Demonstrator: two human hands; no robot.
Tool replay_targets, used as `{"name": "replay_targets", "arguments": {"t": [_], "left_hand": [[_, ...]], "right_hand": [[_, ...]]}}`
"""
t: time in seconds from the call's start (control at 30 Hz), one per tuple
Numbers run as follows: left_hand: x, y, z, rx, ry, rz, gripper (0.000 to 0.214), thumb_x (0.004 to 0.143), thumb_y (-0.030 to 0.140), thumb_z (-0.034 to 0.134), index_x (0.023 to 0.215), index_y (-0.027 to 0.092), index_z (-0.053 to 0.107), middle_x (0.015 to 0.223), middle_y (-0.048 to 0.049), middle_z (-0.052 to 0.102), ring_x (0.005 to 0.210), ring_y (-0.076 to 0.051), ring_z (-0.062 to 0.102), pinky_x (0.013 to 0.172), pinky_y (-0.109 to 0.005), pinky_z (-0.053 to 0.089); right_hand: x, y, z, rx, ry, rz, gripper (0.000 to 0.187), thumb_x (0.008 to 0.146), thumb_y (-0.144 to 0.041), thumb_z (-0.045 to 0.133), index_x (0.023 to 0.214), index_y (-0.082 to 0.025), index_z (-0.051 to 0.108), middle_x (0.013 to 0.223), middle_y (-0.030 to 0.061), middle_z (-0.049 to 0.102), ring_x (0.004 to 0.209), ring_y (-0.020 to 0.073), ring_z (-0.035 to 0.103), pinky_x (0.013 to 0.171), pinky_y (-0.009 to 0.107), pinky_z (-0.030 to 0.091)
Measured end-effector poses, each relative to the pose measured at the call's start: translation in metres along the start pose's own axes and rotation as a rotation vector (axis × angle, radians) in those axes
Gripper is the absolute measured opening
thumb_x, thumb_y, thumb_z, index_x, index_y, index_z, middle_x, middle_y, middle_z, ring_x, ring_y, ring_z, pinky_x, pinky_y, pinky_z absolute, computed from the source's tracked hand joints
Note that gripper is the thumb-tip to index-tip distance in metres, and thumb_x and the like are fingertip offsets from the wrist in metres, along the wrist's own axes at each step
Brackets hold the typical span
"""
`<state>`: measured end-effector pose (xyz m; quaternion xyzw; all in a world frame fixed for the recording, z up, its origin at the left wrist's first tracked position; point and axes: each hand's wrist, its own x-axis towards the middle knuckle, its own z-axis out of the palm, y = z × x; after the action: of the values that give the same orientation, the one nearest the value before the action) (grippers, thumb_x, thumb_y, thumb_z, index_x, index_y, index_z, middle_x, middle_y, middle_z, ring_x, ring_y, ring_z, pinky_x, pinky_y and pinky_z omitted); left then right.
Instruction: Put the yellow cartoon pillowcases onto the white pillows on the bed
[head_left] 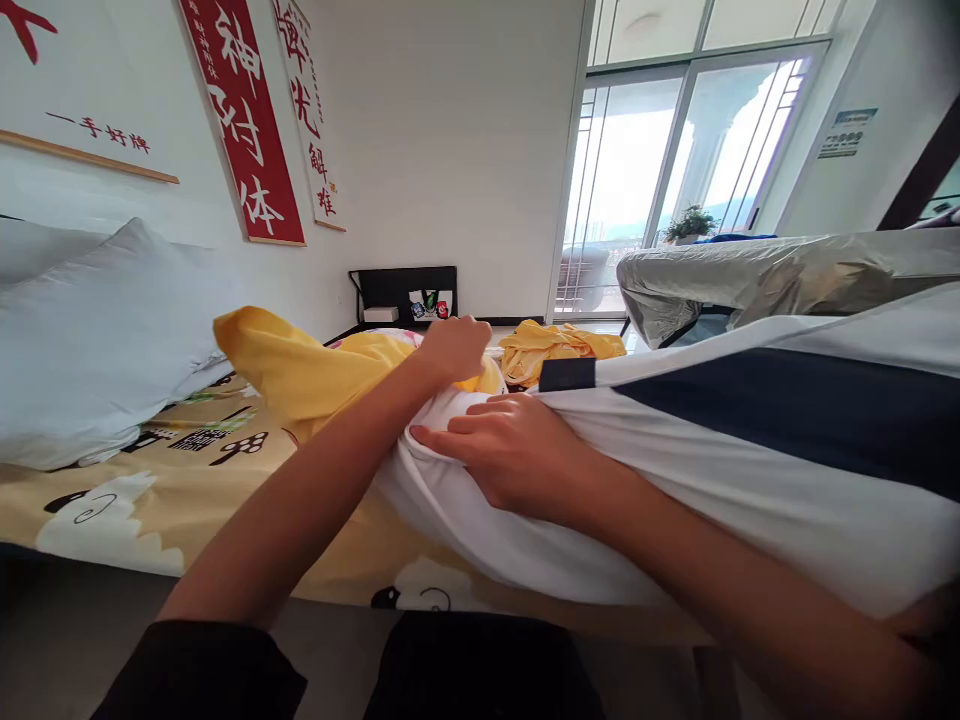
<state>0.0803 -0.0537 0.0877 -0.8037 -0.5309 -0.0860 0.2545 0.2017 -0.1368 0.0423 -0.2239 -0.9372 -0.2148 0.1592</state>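
A white pillow with a dark blue stripe (750,440) lies across the bed in front of me. My right hand (510,455) rests on its left end, fingers together and curled, pressing into the white cloth. My left hand (454,350) is closed at the mouth of a yellow pillowcase (300,375), gripping its edge where it meets the pillow's end. The pillowcase bunches up to the left over the bed. How far the pillow sits inside the case is hidden by my hands.
A yellow patterned bedsheet (172,490) covers the bed. A grey-white pillow (97,340) leans at the left by the wall. More yellow cloth (559,345) lies farther back. A plastic-covered piece of furniture (750,270) stands at right, before glass doors (660,150).
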Motion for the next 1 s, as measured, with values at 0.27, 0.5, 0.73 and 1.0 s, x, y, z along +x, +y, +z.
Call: {"name": "replay_targets", "arguments": {"t": [0.27, 0.5, 0.73, 1.0], "left_hand": [[-0.007, 0.007, -0.007, 0.128, 0.373, -0.108, 0.031, 0.075, 0.003, 0.048, 0.100, 0.018, 0.060, 0.091, -0.0086, 0.063, 0.080, -0.024, 0.063, 0.060, -0.030, 0.038], [-0.026, -0.004, 0.028, 0.123, 0.411, -0.220, 0.030, 0.087, 0.013, 0.038, 0.110, 0.020, 0.055, 0.093, -0.0079, 0.062, 0.075, -0.022, 0.062, 0.055, -0.030, 0.031], [-0.048, -0.039, 0.062, -0.073, 0.315, -0.355, 0.017, 0.082, 0.018, 0.046, 0.089, 0.019, 0.062, 0.085, -0.0061, 0.067, 0.081, -0.022, 0.063, 0.058, -0.030, 0.032], [-0.041, 0.018, 0.047, -0.134, 0.456, -0.070, 0.015, 0.087, 0.019, 0.045, 0.082, 0.019, 0.059, 0.078, -0.0059, 0.065, 0.073, -0.020, 0.061, 0.054, -0.031, 0.028]], "right_hand": [[0.012, 0.042, 0.014, -0.223, -0.007, 0.301, 0.038, 0.090, -0.010, 0.036, 0.114, -0.022, 0.063, 0.100, 0.0081, 0.069, 0.082, 0.0213, 0.062, 0.058, 0.029, 0.032], [0.008, 0.080, 0.028, -0.323, -0.005, 0.486, 0.032, 0.096, -0.022, 0.034, 0.115, -0.026, 0.060, 0.097, 0.0070, 0.068, 0.086, 0.0218, 0.062, 0.062, 0.029, 0.035], [-0.001, 0.101, 0.031, -0.097, 0.277, 0.707, 0.039, 0.086, -0.049, 0.054, 0.114, -0.023, 0.058, 0.113, 0.0075, 0.063, 0.088, 0.0235, 0.062, 0.067, 0.032, 0.041], [0.034, 0.094, 0.014, -0.050, 0.066, 0.530, 0.030, 0.081, -0.030, 0.047, 0.108, -0.027, 0.061, 0.089, 0.0038, 0.070, 0.078, 0.0233, 0.063, 0.058, 0.029, 0.031]]}}
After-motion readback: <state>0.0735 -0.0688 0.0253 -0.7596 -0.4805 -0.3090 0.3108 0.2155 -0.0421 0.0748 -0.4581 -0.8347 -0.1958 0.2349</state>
